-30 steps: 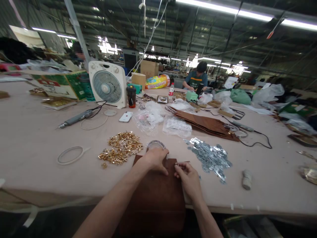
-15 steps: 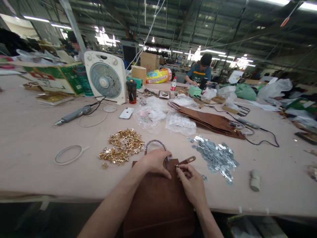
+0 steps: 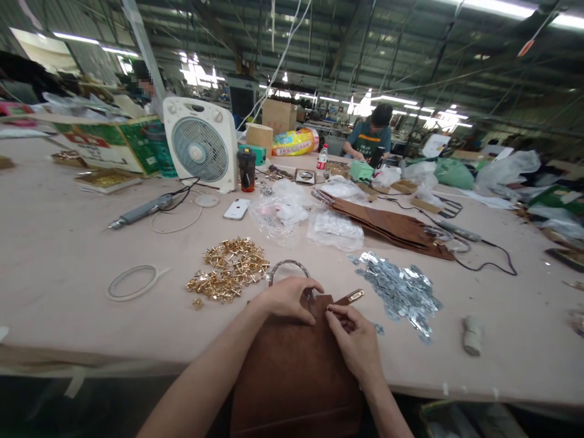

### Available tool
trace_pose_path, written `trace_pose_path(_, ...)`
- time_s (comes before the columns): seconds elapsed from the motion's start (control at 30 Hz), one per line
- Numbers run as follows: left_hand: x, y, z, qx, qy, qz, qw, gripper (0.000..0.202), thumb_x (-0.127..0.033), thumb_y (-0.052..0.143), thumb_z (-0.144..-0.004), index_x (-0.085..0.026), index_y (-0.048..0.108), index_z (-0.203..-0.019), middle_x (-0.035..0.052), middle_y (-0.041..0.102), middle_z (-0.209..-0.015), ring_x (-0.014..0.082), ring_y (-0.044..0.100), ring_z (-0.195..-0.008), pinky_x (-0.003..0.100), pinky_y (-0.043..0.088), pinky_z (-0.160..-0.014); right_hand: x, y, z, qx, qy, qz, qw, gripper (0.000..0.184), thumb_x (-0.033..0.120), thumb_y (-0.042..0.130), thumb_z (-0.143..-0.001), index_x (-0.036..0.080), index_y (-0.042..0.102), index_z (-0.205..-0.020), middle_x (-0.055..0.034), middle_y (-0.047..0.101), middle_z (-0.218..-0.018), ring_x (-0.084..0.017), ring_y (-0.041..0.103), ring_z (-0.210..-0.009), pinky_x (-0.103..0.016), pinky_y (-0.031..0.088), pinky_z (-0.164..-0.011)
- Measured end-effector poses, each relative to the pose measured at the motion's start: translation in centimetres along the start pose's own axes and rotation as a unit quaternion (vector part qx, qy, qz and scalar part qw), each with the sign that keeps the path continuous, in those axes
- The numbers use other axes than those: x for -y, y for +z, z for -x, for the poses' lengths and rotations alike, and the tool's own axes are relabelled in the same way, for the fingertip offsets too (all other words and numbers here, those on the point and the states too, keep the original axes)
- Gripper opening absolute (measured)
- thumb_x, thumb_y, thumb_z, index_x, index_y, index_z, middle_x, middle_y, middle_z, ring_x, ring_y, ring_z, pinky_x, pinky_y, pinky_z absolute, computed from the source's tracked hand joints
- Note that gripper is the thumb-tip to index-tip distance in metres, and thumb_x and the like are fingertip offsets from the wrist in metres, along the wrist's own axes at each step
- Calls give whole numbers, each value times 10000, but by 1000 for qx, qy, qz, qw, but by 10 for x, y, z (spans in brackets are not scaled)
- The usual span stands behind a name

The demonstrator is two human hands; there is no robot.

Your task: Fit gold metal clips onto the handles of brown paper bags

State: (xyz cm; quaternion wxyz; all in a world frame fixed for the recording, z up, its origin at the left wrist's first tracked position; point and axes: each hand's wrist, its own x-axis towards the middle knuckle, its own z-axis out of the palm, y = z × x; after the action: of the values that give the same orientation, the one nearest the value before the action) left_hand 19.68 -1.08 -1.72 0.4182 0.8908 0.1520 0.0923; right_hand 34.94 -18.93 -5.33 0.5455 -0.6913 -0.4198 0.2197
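Observation:
A brown leather bag [image 3: 294, 377] hangs over the table's front edge, with its wrapped loop handle [image 3: 290, 263] lying beyond it. My left hand [image 3: 289, 299] is closed on the bag's top edge, thumb on the near face and fingers behind. At the upper right of that edge, my right hand [image 3: 358, 340] pinches a small gold-coloured metal fitting [image 3: 328, 309] against the leather; the fingertips mostly cover it. A brown strap tab with a gold slotted plate [image 3: 356, 295] sticks out just past the right fingers.
Gold clasp pieces [image 3: 235, 267] lie heaped left of the bag, flat silver plates [image 3: 399, 292] to the right. Around them are a tape roll [image 3: 133, 282], an electric screwdriver [image 3: 141, 212], a fan [image 3: 201, 146], a phone [image 3: 236, 209] and stacked brown leather pieces [image 3: 392, 225]. A person [image 3: 369, 137] sits opposite.
The view has shifted slightly, so everything sits a little further right. Both hands keep nearly the same places on the bag, and the right fingers now cover more of the small fitting.

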Motion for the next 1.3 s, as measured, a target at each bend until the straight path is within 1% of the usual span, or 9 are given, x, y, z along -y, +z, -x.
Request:
trace_pose_path(0.17,-1,-1,1,8,14,47,999,716,-372,918,-630,-228,685,-1291,18,738,-998,224,675,-892,280,494,-801,-1,0,0,-10,16,5,1000,385,537,753,-842,189,806,-998,-101,793,-918,-255,735,-763,-355,596,-718)
trace_pose_path(0.37,-4,-1,0,20,34,82,996,633,-318,891,-656,-220,698,-1251,15,738,-993,212,669,-895,275,498,-815,2,1,0,-24,21,13,999,375,537,758,-828,191,819,-960,-78,781,-811,-227,697,-668,-316,564,-624)
trace_pose_path(0.7,-2,0,1,18,47,97,994,587,-268,887,-655,-225,717,-1215,14,738,-1051,212,659,-956,270,493,-849,-3,3,-1,-11,-36,71,997,293,461,687,-895,203,811,-958,-48,738,-754,-194,643,-619,-293,511,-593)
trace_pose_path(0.87,-4,2,1,21,32,126,991,551,-227,875,-644,-211,730,-1175,19,748,-1058,224,672,-984,283,507,-875,3,11,0,-3,-97,132,986,237,401,630,-942,240,798,-990,-53,757,-865,-202,685,-702,-307,525,-701)
trace_pose_path(1.0,-11,-2,2,25,20,145,989,571,-246,883,-646,-213,725,-1194,20,756,-1092,228,681,-1003,300,510,-912,9,6,2,0,-85,76,993,256,433,622,-969,252,796,-1023,-56,751,-927,-217,697,-804,-307,529,-763)
trace_pose_path(1.07,-16,-6,3,24,14,141,990,595,-284,888,-658,-228,719,-1225,20,752,-1135,236,674,-1043,310,502,-942,9,0,3,-25,-62,13,998,314,477,611,-982,245,775,-1117,-41,720,-849,-207,675,-769,-297,528,-727)
trace_pose_path(1.17,-22,-11,3,28,-4,120,992,588,-360,875,-694,-239,712,-1247,15,749,-1137,232,672,-1011,306,506,-908,6,-7,6,-104,-12,-72,992,450,537,545,-1011,214,686,-1292,9,625,-701,-164,582,-592,-270,487,-582)
trace_pose_path(1.23,-25,-14,3,28,-6,107,994,551,-388,857,-725,-242,716,-1237,11,746,-1149,229,671,-1006,302,504,-904,4,-8,7,-146,1,-102,984,507,556,534,-1010,205,624,-1365,-5,655,-798,-156,596,-609,-272,509,-596)
trace_pose_path(1.3,-25,-14,3,21,-2,100,995,524,-397,845,-748,-249,715,-1234,7,743,-1175,235,671,-1047,305,495,-944,3,-6,7,-168,-3,-107,980,542,559,563,-991,209,583,-1403,-49,695,-995,-175,663,-734,-299,562,-704)
